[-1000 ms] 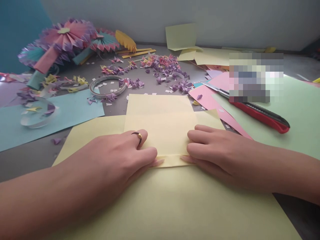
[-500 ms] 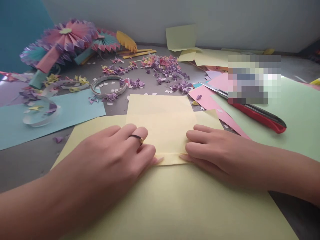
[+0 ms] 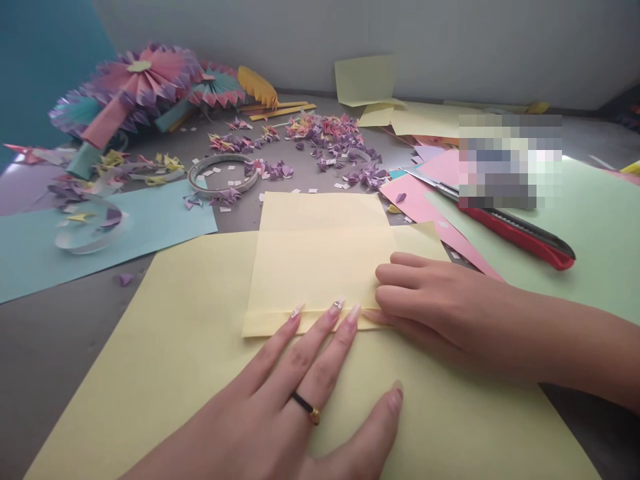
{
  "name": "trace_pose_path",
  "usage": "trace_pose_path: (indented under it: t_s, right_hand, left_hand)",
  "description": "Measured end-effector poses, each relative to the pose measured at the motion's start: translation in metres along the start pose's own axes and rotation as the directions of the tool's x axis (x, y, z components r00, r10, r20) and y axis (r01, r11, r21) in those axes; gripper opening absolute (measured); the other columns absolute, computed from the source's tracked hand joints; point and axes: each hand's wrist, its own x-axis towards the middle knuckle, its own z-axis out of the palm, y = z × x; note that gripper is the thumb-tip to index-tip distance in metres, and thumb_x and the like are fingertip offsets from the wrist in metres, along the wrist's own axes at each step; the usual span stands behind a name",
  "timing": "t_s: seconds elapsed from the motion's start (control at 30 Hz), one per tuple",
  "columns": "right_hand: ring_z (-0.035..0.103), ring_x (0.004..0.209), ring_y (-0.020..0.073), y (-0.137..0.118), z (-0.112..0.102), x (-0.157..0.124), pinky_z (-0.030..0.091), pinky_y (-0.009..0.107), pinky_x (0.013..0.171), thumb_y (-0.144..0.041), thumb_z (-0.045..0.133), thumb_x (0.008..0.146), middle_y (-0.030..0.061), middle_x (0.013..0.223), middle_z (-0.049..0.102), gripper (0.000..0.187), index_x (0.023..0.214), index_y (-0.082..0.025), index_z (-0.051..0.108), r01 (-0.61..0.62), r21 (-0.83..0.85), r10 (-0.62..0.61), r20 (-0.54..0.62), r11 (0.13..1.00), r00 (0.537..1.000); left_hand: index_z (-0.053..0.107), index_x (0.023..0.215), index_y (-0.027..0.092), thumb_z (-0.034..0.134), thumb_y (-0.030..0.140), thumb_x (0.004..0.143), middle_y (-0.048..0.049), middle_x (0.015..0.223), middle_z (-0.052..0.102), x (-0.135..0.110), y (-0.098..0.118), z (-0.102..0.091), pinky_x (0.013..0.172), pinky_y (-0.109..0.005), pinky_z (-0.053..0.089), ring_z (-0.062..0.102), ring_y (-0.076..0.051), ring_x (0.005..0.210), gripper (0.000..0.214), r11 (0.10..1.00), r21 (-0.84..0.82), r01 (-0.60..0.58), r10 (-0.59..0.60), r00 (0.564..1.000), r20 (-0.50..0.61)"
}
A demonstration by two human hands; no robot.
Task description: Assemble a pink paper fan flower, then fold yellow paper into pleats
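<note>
A small pale yellow paper (image 3: 320,267) lies on a large yellow sheet (image 3: 175,340), with a narrow fold along its near edge. My left hand (image 3: 300,400) is palm up with fingers stretched out, a ring on one finger; its fingertips touch the folded strip. My right hand (image 3: 440,307) rests palm down at the paper's right end. Its fingers are curled and press on the fold.
A red utility knife (image 3: 520,233) lies on pink and green sheets to the right. A tape roll (image 3: 223,175), scattered purple and pink folded bits (image 3: 325,133) and pleated paper fans (image 3: 135,87) fill the back. A light blue sheet (image 3: 100,233) lies left.
My left hand has lifted off the paper's left end, turned palm up and drawn back, now touching the fold with its fingertips. The right hand has stayed put.
</note>
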Motion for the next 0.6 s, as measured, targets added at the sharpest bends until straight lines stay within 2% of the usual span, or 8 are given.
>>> trace_pose_path:
  t_s: [0.1, 0.27, 0.43, 0.6]
  right_hand:
    - [0.042, 0.072, 0.0145, -0.0003, -0.0007, 0.0011, 0.030, 0.028, 0.062, -0.018, 0.038, 0.100, 0.0011, 0.077, 0.050, 0.027, 0.073, -0.019, 0.041, 0.005, 0.008, -0.005, 0.018, 1.000, 1.000]
    - [0.043, 0.072, 0.0145, 0.0001, -0.0012, 0.0015, 0.030, 0.028, 0.062, -0.018, 0.038, 0.100, 0.0010, 0.077, 0.050, 0.028, 0.073, -0.020, 0.041, -0.005, 0.025, 0.004, 0.024, 1.000, 1.000]
    - [0.043, 0.072, 0.0152, -0.0003, -0.0027, -0.0001, 0.030, 0.028, 0.062, -0.022, 0.036, 0.101, 0.0010, 0.075, 0.049, 0.030, 0.071, -0.020, 0.040, -0.022, 0.043, 0.021, 0.012, 0.999, 1.000]
    - [0.042, 0.072, 0.0145, 0.0000, -0.0024, -0.0006, 0.030, 0.028, 0.062, -0.024, 0.036, 0.102, 0.0005, 0.076, 0.048, 0.031, 0.072, -0.020, 0.040, -0.028, 0.032, 0.028, -0.004, 0.999, 1.000]
  left_hand:
    - [0.039, 0.146, 0.029, 0.055, 0.019, 0.091, -0.0142, 0.145, 0.051, 0.0018, 0.0005, 0.0001, 0.112, -0.049, 0.037, 0.032, -0.034, 0.143, 0.058, 1.000, -0.015, -0.005, 0.005, 1.000, 0.020]
    - [0.037, 0.146, 0.038, 0.049, 0.024, 0.096, -0.0103, 0.146, 0.050, 0.0015, 0.0051, -0.0020, 0.114, -0.051, 0.033, 0.030, -0.030, 0.145, 0.053, 0.996, 0.004, 0.088, -0.088, 0.994, 0.069]
    - [0.037, 0.147, 0.035, 0.042, 0.027, 0.097, -0.0126, 0.145, 0.051, -0.0004, 0.0007, -0.0052, 0.113, -0.060, 0.027, 0.038, -0.030, 0.140, 0.051, 0.999, -0.016, 0.035, -0.033, 0.995, 0.096]
    - [0.032, 0.149, 0.035, 0.040, 0.028, 0.097, -0.0134, 0.148, 0.048, -0.0010, -0.0008, -0.0040, 0.112, -0.061, 0.025, 0.036, -0.031, 0.141, 0.054, 1.000, 0.012, 0.013, -0.014, 0.995, 0.102]
